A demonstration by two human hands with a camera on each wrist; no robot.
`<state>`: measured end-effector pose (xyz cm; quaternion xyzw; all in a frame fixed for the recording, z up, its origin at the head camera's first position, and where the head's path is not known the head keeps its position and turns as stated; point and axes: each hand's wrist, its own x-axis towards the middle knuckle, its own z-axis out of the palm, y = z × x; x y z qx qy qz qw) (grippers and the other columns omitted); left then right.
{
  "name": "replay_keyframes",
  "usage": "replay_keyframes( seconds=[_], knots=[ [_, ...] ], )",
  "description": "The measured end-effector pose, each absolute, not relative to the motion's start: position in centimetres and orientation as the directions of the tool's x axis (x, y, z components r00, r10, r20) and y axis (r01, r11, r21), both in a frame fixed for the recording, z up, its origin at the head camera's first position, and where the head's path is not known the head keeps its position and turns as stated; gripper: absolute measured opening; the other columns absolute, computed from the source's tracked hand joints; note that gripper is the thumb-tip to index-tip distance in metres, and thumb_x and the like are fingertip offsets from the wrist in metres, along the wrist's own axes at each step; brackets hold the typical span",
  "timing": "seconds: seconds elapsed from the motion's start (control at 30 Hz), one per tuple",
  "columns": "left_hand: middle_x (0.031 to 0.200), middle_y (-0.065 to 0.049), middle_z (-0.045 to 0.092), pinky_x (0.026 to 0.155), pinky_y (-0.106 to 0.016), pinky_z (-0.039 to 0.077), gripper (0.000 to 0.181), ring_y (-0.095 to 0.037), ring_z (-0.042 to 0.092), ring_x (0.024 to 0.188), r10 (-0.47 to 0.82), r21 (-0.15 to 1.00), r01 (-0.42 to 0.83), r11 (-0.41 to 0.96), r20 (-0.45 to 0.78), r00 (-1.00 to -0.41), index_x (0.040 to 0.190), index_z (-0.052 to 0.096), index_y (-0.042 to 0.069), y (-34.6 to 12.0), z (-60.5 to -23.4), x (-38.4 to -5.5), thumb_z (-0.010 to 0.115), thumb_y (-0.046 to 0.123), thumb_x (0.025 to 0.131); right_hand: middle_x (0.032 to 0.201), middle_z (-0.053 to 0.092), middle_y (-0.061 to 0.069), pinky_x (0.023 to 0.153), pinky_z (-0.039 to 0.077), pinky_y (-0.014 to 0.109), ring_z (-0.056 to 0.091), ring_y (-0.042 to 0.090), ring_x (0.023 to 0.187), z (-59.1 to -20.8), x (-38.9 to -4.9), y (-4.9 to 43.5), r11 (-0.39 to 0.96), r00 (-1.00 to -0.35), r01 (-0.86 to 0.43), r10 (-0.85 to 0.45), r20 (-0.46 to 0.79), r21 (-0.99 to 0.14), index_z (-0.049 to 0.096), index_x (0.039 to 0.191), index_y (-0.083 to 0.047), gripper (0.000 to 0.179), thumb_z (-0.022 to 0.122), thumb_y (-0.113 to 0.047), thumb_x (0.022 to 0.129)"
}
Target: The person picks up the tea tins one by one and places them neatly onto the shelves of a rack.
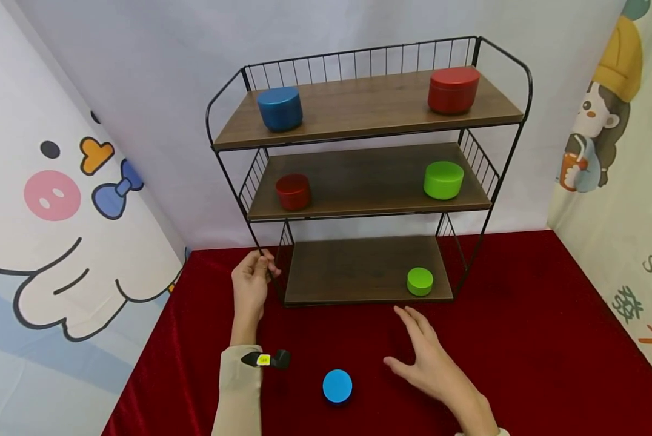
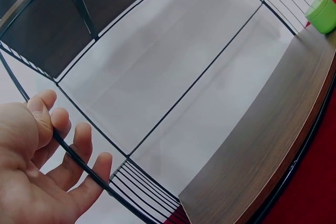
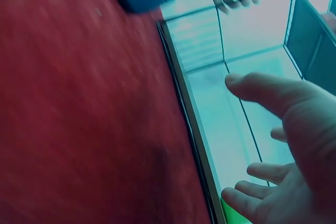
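My left hand (image 1: 251, 281) pinches the thin black left post of the three-tier shelf (image 1: 364, 269) between thumb and fingers. In the left wrist view, that hand (image 2: 52, 166) has its fingers curled about the dark metal rod. With fingers spread, my right hand (image 1: 432, 363) hovers over the cloth in front of the shelf and holds nothing. Just beyond its fingertips, a small green round tin (image 1: 420, 282) sits at the bottom tier's front right. A blue round tin (image 1: 337, 386) stands on the cloth between my forearms.
The top tier carries a blue tin (image 1: 280, 109) at left and a red tin (image 1: 454, 91) at right. On the middle tier are a smaller red tin (image 1: 293, 192) and a green tin (image 1: 443, 180). Dark red cloth (image 1: 528, 339) covers the table; printed curtains (image 1: 59, 151) flank it.
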<state>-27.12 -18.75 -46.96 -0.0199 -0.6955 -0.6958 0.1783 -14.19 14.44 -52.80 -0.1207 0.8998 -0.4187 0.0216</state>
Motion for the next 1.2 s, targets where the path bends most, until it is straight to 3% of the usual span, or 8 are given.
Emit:
replay_keyframes(
  seconds=[0.27, 0.5, 0.6, 0.87, 1.07, 1.2],
  knots=[
    [0.076, -0.001, 0.057, 0.074, -0.024, 0.06, 0.028, -0.013, 0.063, 0.073, -0.219, 0.959, 0.284, 0.018, 0.281, -0.935, 0.105, 0.057, -0.017, -18.8, -46.9, -27.1, 0.047, 0.009, 0.108, 0.167, 0.024, 0.017, 0.107, 0.048, 0.058, 0.033, 0.04, 0.151, -53.3, -12.0, 12.4, 0.584, -0.93, -0.279, -0.361, 0.063, -0.762, 0.028, 0.163, -0.019, 0.094, 0.084, -0.032, 0.088],
    [0.076, -0.004, 0.058, 0.075, -0.025, 0.06, 0.021, -0.015, 0.064, 0.073, -0.217, 0.957, 0.289, 0.038, 0.29, -0.932, 0.098, 0.061, -0.006, -18.9, -47.1, -27.2, 0.049, 0.008, 0.108, 0.167, 0.026, 0.011, 0.105, 0.053, 0.047, 0.039, 0.034, 0.147, -53.9, -10.7, 10.8, 0.539, -0.854, -0.361, -0.519, 0.038, -0.761, 0.026, 0.163, -0.026, 0.092, 0.082, -0.035, 0.09],
    [0.077, -0.006, 0.058, 0.075, -0.025, 0.06, 0.022, -0.015, 0.064, 0.074, -0.21, 0.954, 0.297, 0.047, 0.3, -0.931, 0.098, 0.061, -0.006, -18.9, -47.2, -27.2, 0.051, 0.012, 0.108, 0.166, 0.026, 0.01, 0.104, 0.054, 0.041, 0.041, 0.034, 0.145, -54.1, -10.3, 10.2, 0.521, -0.824, -0.377, -0.566, 0.02, -0.766, 0.026, 0.162, -0.03, 0.09, 0.08, -0.034, 0.091],
    [0.076, -0.004, 0.058, 0.075, -0.025, 0.06, 0.024, -0.014, 0.065, 0.073, -0.212, 0.949, 0.309, 0.061, 0.315, -0.925, 0.097, 0.063, -0.003, -18.9, -47.1, -27.1, 0.051, 0.016, 0.107, 0.164, 0.032, 0.013, 0.108, 0.052, 0.043, 0.044, 0.034, 0.144, -54.6, -10.4, 9.1, 0.488, -0.78, -0.429, -0.625, 0.039, -0.76, 0.032, 0.16, -0.027, 0.084, 0.08, -0.023, 0.092],
    [0.076, -0.005, 0.058, 0.075, -0.025, 0.06, 0.029, -0.015, 0.065, 0.073, -0.21, 0.949, 0.308, 0.059, 0.314, -0.926, 0.1, 0.061, -0.009, -18.9, -47.1, -27.1, 0.051, 0.018, 0.107, 0.161, 0.035, 0.011, 0.109, 0.051, 0.042, 0.047, 0.032, 0.142, -54.9, -10.7, 8.6, 0.482, -0.764, -0.447, -0.644, 0.042, -0.754, 0.034, 0.16, -0.023, 0.081, 0.079, -0.019, 0.093],
    [0.076, -0.004, 0.058, 0.075, -0.025, 0.06, 0.026, -0.015, 0.064, 0.073, -0.212, 0.952, 0.302, 0.052, 0.306, -0.928, 0.098, 0.062, -0.003, -18.8, -47.0, -27.1, 0.051, 0.019, 0.106, 0.159, 0.037, 0.011, 0.108, 0.052, 0.04, 0.049, 0.03, 0.14, -55.1, -10.9, 8.2, 0.485, -0.759, -0.462, -0.65, 0.047, -0.742, 0.035, 0.159, -0.02, 0.079, 0.079, -0.017, 0.093]
  ],
)
